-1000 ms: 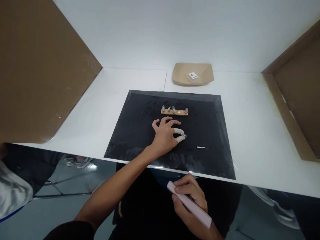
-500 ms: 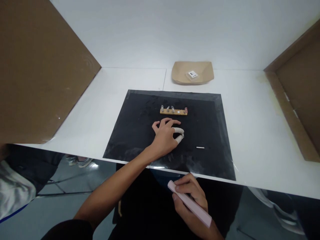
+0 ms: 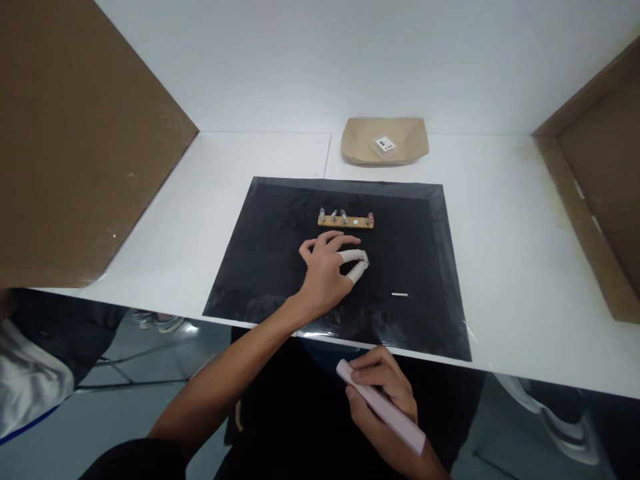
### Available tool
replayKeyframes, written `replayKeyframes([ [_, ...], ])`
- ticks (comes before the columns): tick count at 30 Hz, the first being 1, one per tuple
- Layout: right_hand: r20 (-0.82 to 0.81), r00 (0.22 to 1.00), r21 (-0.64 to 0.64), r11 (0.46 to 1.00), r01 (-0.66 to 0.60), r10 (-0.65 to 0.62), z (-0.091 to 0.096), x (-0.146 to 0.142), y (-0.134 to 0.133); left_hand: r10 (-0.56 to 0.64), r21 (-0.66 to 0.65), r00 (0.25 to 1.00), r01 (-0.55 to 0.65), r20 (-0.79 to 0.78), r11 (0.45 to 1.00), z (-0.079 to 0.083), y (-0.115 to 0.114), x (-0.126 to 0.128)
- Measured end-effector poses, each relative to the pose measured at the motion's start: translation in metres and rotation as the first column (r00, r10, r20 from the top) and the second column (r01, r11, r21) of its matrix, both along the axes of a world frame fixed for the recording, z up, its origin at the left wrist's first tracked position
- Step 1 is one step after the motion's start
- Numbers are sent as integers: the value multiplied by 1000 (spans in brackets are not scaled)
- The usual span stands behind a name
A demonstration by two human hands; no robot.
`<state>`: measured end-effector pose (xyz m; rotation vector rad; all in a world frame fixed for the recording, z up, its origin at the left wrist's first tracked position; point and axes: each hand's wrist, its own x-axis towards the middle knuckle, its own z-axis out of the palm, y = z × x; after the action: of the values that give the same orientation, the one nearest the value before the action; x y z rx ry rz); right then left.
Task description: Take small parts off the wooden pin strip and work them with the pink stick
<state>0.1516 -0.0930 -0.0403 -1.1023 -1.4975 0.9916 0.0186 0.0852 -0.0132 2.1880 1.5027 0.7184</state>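
Observation:
My left hand (image 3: 327,270) rests over the black mat, white finger cots on its thumb and index finger. Those two tips pinch a small shiny piece (image 3: 367,261), too small for me to name; the other fingers are spread. Just beyond them lies a narrow yellow-brown strip (image 3: 345,222) bearing several small upright clear pieces, a white dot and a reddish piece at its right end. Below the table edge, my right hand (image 3: 383,400) is closed round a long pale pink bar (image 3: 387,412). A thin whitish stick (image 3: 399,294) lies on the mat, right of my left hand.
The black mat (image 3: 410,240) covers the front middle of the white table (image 3: 510,267). At the back sits a brown paper tray (image 3: 415,140) holding a small labelled clear case (image 3: 384,146). Brown panels (image 3: 90,153) flank both sides. Part of another person (image 3: 30,373) shows at lower left.
The view has shifted very slightly. My left thumb and index finger are still pinched together, their tips closer round the shiny piece. My right hand keeps the pink bar in nearly the same place.

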Motion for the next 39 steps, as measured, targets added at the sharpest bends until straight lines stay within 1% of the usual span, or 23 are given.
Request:
replayKeyframes([
  [2,-2,1000,-4,1000,-6,6,0,0,1,14,54,1000,-14,0,998,3,6,-1],
  [5,-13,1000,-10,1000,-7,7,-3,1,1,59,113,998,-57,-13,992,5,25,-1],
  [7,-13,1000,-9,1000,-2,2,-5,1,0,80,103,996,-77,-26,992,4,40,-1],
  [10,-6,1000,-6,1000,4,-4,-8,1,0,81,93,995,-75,-55,993,-2,59,1],
  [15,-15,1000,0,1000,24,-24,-5,0,2,45,114,993,-32,-113,993,-11,75,4],
  [21,-21,999,-13,1000,26,-26,-1,0,3,10,115,988,8,-156,993,-11,83,6],
  [26,-31,999,-9,1000,14,-15,-4,0,2,4,122,982,19,-187,992,-9,85,4],
  [30,-30,999,-23,1000,-14,13,-7,1,0,0,97,981,20,-194,995,-6,86,2],
  [35,-31,999,-38,999,-16,14,-8,1,0,2,90,975,18,-223,996,2,85,0],
  [39,-29,999,-24,1000,-19,18,-6,0,0,-41,102,966,69,-256,992,17,80,-3],
])
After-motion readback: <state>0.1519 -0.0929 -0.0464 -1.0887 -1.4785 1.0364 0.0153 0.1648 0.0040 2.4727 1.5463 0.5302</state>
